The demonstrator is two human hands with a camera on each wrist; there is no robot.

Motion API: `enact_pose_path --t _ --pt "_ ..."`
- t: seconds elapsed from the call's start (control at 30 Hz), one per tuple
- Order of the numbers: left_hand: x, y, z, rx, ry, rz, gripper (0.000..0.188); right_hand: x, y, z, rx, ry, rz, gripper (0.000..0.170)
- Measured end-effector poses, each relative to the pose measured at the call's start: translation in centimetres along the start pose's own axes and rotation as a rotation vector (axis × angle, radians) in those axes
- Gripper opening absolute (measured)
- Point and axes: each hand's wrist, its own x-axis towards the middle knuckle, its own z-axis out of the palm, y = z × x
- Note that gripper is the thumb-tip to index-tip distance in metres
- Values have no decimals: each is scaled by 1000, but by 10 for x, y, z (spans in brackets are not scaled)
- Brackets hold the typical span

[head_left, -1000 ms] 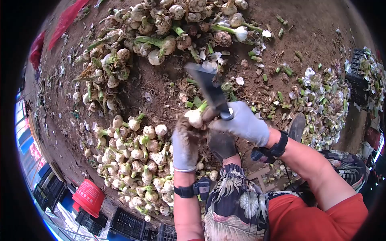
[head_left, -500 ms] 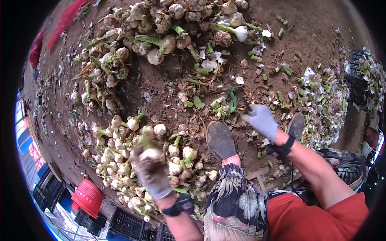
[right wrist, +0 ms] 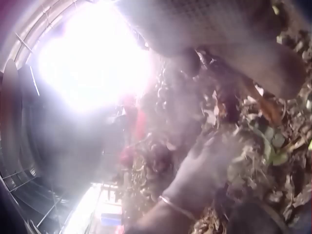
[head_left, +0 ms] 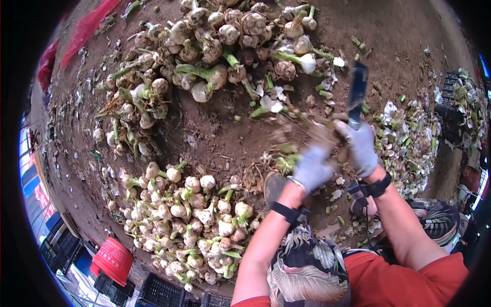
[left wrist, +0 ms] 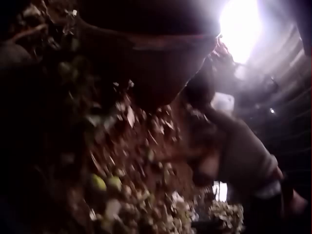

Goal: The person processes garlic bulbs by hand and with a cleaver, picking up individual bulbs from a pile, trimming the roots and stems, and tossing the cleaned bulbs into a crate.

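Apparently, knife (head_left: 357, 91) within right fingers (head_left: 344, 129)

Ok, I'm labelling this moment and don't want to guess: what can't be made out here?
Left hand: head view, blur hides its fingers and whatever they may hold; the left wrist view is too dark to settle it.
Knife: head view, handle mostly covered by the right hand.
Upper garlic heap: head view, far side cut off by the top edge.
Red bucket: head view, lettering too small to read.

Head view downward, wrist views close
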Motion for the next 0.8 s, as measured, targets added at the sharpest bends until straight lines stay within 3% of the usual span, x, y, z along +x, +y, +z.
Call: enact_pose_path --t 0.03,0.1,0.13,0.17,0.2,0.23,0.27,0.3,0.33,0.37,0.4,0.47,0.5,0.53,0.57,0.6,0.67,0.7,0.77,0.8 --pt "-2 19 8 -257 9 48 40 2 -15 -2 46 21 0 17" --pt "18 21 -34 -189 216 -56 29 10 -29 -18 -37 48 -35 19" --pt "17 -11 -61 -60 471 -70 34 9 -41 -20 -127 76 -69 21" --pt "23 -17 -102 -517 646 -493 29 11 -45 -24 -142 98 -53 22" --pt "39 -19 -150 -519 897 -589 24 13 -44 -23 -131 102 -48 23" --pt "51 -48 -188 -328 1140 -591 33 15 -43 -22 -120 106 -45 24" --pt "53 -102 -220 115 1150 -534 42 17 -40 -17 -75 82 -30 24" --pt "64 -89 -243 -60 1004 -557 69 17 -37 -10 -32 56 -11 24" --pt "72 -110 -252 -98 909 -708 70 17 -35 -1 -33 25 -20 24" --pt "75 -142 -258 -216 790 -588 63 15 -32 7 -21 -2 -12 23" --pt "74 -140 -258 -218 778 -627 58 12 -34 15 -18 -52 15 24" --pt "67 -108 -246 -118 724 -750 52 9 -36 31 -13 -130 74 27" --pt "58 -79 -232 -163 749 -653 47 9 -39 35 -77 -196 50 29" --pt "43 -83 -217 -214 742 -566 41 11 -38 41 -106 -228 63 30" --pt "29 -47 -202 -222 717 -480 37 15 -35 47 -139 -258 83 32" --pt "18 -15 -189 -187 624 -545 41 21 -32 51 -114 -350 169 34" --pt "-11 -3 -153 -396 477 -355 60 22 -24 67 -9 -449 202 34" --pt "-24 -4 -134 -325 464 -258 64 25 -12 71 57 -509 201 34" --pt "-32 15 -116 -382 573 -287 70 21 -2 83 78 -597 215 34" --pt "-35 25 -119 -573 555 -379 70 15 -6 88 57 -583 183 34"
